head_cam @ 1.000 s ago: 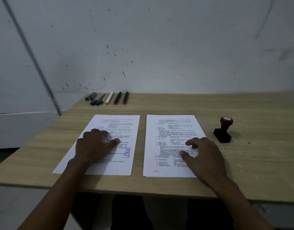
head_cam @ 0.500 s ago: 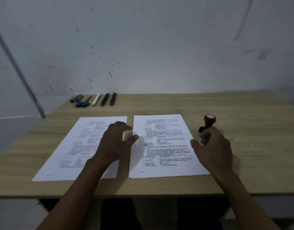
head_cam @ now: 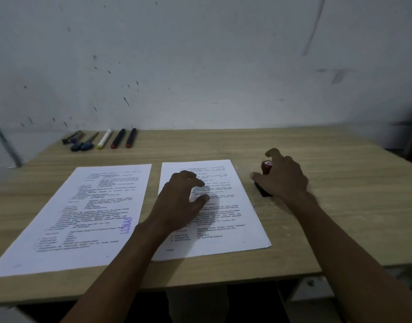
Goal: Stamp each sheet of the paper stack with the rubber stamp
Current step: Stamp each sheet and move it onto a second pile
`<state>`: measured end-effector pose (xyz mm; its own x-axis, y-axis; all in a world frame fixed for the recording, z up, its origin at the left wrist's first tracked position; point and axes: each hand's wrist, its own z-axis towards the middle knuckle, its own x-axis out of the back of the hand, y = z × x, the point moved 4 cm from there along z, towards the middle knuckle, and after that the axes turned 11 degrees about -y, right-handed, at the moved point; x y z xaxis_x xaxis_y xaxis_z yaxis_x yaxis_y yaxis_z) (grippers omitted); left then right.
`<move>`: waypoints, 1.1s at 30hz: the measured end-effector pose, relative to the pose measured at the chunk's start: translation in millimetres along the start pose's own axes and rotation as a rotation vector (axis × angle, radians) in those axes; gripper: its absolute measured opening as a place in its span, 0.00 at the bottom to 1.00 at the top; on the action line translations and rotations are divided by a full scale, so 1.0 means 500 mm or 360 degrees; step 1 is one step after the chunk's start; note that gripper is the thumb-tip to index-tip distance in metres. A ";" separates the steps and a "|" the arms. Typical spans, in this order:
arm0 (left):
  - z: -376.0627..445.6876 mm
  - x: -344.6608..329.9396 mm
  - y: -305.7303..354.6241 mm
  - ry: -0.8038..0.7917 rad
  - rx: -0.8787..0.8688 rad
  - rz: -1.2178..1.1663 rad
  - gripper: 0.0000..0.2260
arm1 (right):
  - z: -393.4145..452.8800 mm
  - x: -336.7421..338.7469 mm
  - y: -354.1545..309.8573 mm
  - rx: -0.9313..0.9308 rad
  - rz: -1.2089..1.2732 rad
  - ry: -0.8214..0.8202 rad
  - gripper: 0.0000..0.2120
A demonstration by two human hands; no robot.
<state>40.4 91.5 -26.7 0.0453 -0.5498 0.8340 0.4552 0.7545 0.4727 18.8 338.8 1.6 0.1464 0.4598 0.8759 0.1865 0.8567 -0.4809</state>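
So far, on the pale wood-grain counter point(head_cam: 316, 229), I count one job done: the white printed sheet on the left point(head_cam: 84, 217) carries a purple stamp mark point(head_cam: 126, 225) near its right edge. The white printed paper stack on the right point(head_cam: 223, 217) shows no mark that I can see, so it is left to do. My left hand point(head_cam: 179, 201) hovers over or rests on that stack, fingers loosely curled, holding nothing. My right hand point(head_cam: 282, 178) reaches around the red-handled, black-based rubber stamp point(head_cam: 265, 166) just beside the stack; fingers spread, not yet closed.
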 end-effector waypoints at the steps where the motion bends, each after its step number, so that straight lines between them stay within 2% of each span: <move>1: 0.003 -0.001 0.001 -0.0002 -0.0007 0.0002 0.16 | 0.005 -0.002 -0.001 0.0011 -0.0028 -0.0016 0.28; 4: 0.014 -0.008 0.003 -0.0027 -0.0023 0.0015 0.16 | 0.012 -0.008 0.003 0.0017 -0.0125 -0.0034 0.20; 10: 0.030 -0.026 0.013 -0.0113 -0.0026 0.0007 0.18 | 0.003 0.004 -0.002 0.0030 -0.0220 -0.0009 0.20; 14: 0.034 -0.041 0.021 -0.0289 -0.0072 0.0043 0.23 | -0.031 0.029 -0.021 0.0207 -0.0083 0.0104 0.16; 17: 0.030 -0.053 0.022 -0.0404 -0.0076 0.0064 0.26 | -0.069 0.026 -0.038 0.0351 -0.0021 0.0038 0.15; 20: 0.023 -0.059 0.023 -0.0389 -0.0103 0.0050 0.24 | -0.105 0.007 -0.047 0.0437 -0.0010 -0.0029 0.13; 23: 0.018 -0.063 0.022 -0.0363 -0.0100 0.0020 0.26 | -0.129 -0.015 -0.051 0.0474 -0.0047 -0.0043 0.12; 33: 0.016 -0.074 0.015 -0.0350 -0.0089 0.0050 0.25 | -0.152 -0.062 -0.055 0.0447 -0.0203 -0.0023 0.13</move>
<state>35.1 120.3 -51.8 -0.1320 -0.4306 0.8928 0.5057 0.7454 0.4343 83.1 283.3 -15.1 0.1251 0.3462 0.9298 -0.0737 0.9378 -0.3392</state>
